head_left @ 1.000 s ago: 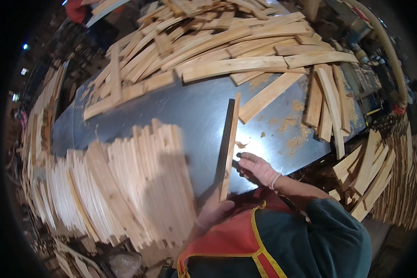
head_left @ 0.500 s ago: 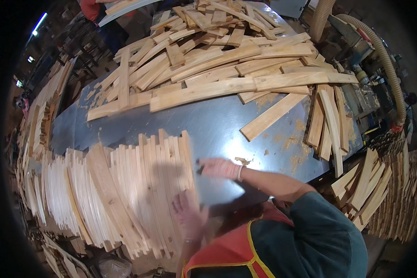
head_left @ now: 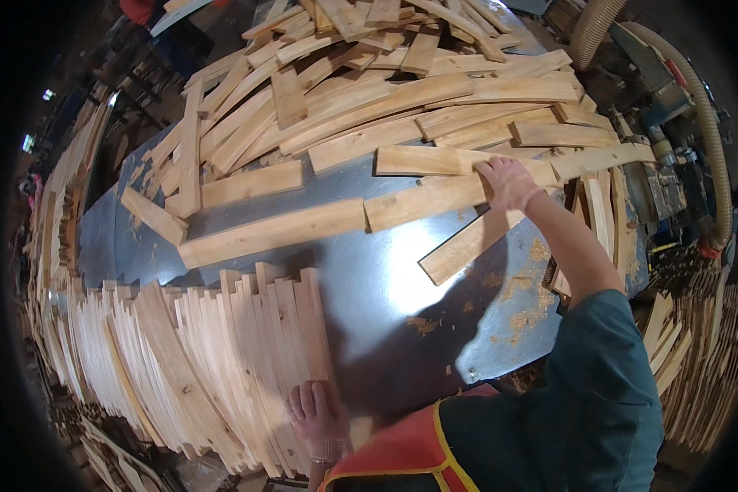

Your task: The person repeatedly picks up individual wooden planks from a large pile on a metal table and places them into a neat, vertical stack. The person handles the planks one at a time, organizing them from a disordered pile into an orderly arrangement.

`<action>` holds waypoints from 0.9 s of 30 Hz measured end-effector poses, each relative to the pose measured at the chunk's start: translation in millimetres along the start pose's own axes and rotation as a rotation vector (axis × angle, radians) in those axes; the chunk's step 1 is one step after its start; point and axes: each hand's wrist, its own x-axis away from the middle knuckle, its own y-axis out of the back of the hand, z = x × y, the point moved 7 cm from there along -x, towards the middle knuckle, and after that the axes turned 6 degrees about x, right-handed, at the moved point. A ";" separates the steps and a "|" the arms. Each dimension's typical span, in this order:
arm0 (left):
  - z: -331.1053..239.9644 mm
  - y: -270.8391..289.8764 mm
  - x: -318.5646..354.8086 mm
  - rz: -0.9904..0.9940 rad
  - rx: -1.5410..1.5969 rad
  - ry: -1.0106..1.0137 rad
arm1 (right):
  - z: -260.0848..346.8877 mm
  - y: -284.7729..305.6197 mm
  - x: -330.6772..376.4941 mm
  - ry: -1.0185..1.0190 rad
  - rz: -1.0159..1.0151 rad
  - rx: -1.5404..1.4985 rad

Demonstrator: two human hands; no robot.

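- right hand [head_left: 508, 182] lies flat, fingers spread, on a long board [head_left: 447, 199] at the near edge of the loose pile [head_left: 369, 90].
- left hand [head_left: 318, 418] rests open on the row of stacked slats [head_left: 221, 361] along the metal surface [head_left: 402, 303]; it grips nothing.

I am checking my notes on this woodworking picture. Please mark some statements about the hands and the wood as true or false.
1. The right hand rests on a wooden slat at the edge of the loose pile. True.
2. The left hand is lifted high above the table. False: it lies on the near end of the row of stacked slats.
3. The table top is grey metal. True.
4. The right hand holds a hammer. False: no tool is in it.
5. Sawdust lies on the table. True.
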 end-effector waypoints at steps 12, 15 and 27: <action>2.2 13.4 4.0 -0.066 0.043 -0.063 | 173.1 -47.1 193.3 0.173 0.380 -1.576; 1.5 14.5 7.0 -0.094 0.079 -0.094 | 235.4 -73.5 196.5 0.008 0.225 -1.458; -5.7 27.9 16.6 0.087 0.150 -0.156 | 396.9 -29.5 160.3 0.740 0.503 -0.954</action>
